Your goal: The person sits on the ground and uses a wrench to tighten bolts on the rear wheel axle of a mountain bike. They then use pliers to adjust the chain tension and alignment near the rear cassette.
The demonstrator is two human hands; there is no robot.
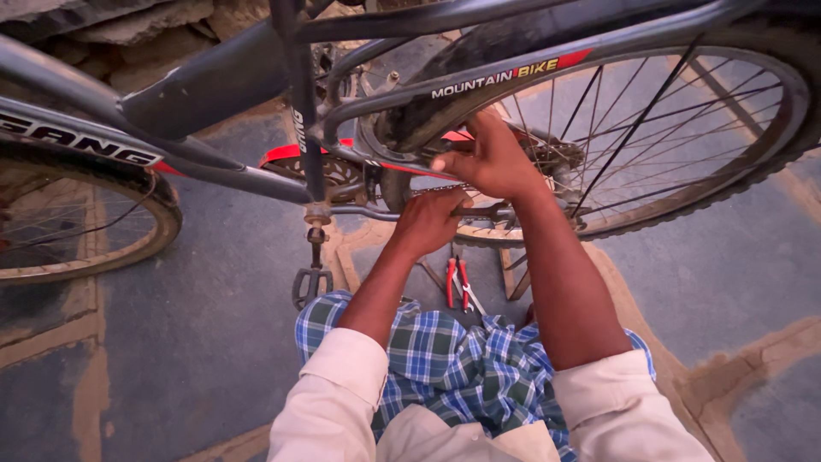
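Left hand (430, 221) fisted on the chainstay (359, 211); right hand (489, 158) pinching near the chain (428, 190), apparently. Pliers (457, 282) lie unused; adjustment ongoing, wheel (684, 128) mounted.

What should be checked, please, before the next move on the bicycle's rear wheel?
1. Left hand has a firm hold on the lower frame tube: ok, closed around it.
2. Right hand is at the chain beside the rear wheel: ok.
3. What the right fingers pinch: cannot tell, hidden.
4. Pliers within reach: ok, on the ground between the knees.
5. Pedal clear of the hands: ok, hanging low to the left.
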